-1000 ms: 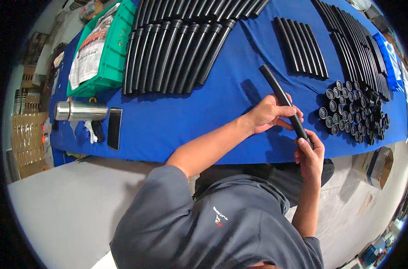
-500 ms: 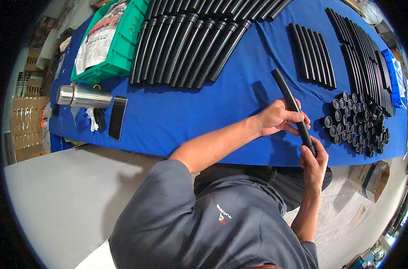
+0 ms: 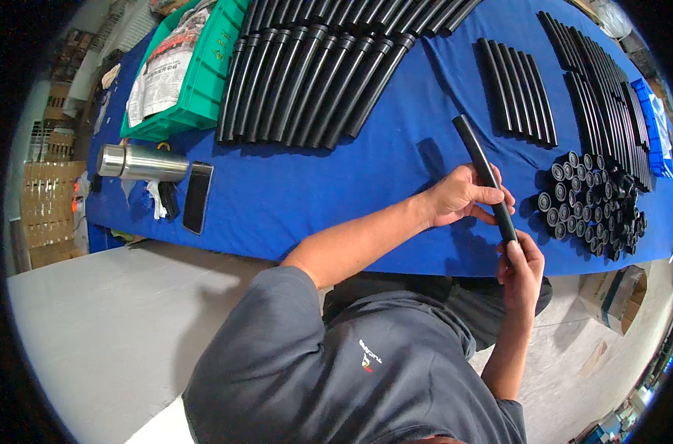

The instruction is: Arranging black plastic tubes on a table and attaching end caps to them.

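Observation:
A black tube (image 3: pixel 476 150) slants over the near part of the blue cloth, its far end pointing up and left. My left hand (image 3: pixel 462 197) is closed round its middle, the thumb lying across it. At the near end of the tube, my right hand (image 3: pixel 524 272) is closed with thumb and fingers at its tip. That tip is partly hidden by the fingers. To the right of my hands lies a heap of small round black caps (image 3: pixel 573 200) with ringed faces. Beyond them is a short row of similar black tubes (image 3: pixel 518 92).
Rows of collared black tubes (image 3: pixel 299 89) lie at the back, beside a green crate (image 3: pixel 207 89) with newspaper. More thin tubes (image 3: pixel 610 103) and a blue bin (image 3: pixel 655 133) are far right. A steel flask (image 3: pixel 144 162) and a phone (image 3: pixel 196 198) lie left. A cardboard box (image 3: pixel 614 300) stands below.
My right hand has shifted its grip slightly, with the thumb now at the tube's near tip. My left hand holds the tube as before. The whole view has moved a little.

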